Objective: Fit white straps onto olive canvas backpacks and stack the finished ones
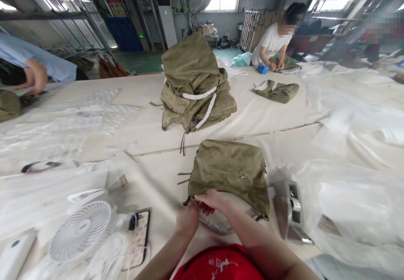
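An olive-green bag (230,166) lies flat on the table in front of me. Its strap (217,225), wrapped in whitish plastic, curves toward my body. At the bag's lower left corner, my left hand (188,217) is closed around the strap's end, close to a dark metal fitting (187,201). My right hand (212,199) meets it there, fingers curled and pinching at the same strap end. The exact spot between the fingertips is hidden. Thin cords stick out from the bag's left side.
A pile of olive bags (195,86) stands ahead, and another bag (277,91) lies right of it. A tape dispenser (292,210) and plastic sheets (353,212) are on my right. On my left are a white fan (83,231) and a phone (139,238). Co-workers stand across the table.
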The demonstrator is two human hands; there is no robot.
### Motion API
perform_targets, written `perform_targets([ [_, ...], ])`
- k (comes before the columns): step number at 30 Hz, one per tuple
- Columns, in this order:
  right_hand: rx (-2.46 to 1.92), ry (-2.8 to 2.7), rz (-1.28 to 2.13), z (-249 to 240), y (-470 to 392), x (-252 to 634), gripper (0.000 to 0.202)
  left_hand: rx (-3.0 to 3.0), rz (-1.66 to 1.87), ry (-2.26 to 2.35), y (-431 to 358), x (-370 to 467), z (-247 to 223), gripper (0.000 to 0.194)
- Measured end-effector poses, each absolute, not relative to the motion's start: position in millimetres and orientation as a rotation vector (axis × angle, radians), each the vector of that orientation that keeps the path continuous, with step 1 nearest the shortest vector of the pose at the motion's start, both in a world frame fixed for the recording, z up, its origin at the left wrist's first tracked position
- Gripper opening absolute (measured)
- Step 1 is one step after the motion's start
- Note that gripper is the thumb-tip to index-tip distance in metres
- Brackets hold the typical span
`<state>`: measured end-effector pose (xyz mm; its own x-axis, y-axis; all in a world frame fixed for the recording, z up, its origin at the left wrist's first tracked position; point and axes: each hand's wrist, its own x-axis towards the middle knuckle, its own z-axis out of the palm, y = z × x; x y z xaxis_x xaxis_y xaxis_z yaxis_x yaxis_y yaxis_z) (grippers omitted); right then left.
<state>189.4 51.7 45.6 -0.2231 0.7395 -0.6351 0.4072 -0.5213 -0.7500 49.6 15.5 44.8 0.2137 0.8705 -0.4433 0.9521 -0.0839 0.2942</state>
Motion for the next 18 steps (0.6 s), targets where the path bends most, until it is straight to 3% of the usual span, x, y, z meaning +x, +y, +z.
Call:
perform_targets([
  [4, -1.734, -1.414, 1.863, 51.2, 45.1, 190.8, 0.027, 1.955, -0.194, 1.663, 13.4, 46.3, 44.4, 0.03],
  [13, -1.614, -0.942, 2.031, 29.9, 19.1, 178.4, 0.021, 1.748, -0.056, 1.712, 21.1, 30.3, 35.1, 0.024],
  [18, -1.611, -0.927, 2.016, 21.5, 17.4, 172.6, 0.023, 1.193, 0.245, 1.636, 27.9, 27.3, 23.8, 0.025],
])
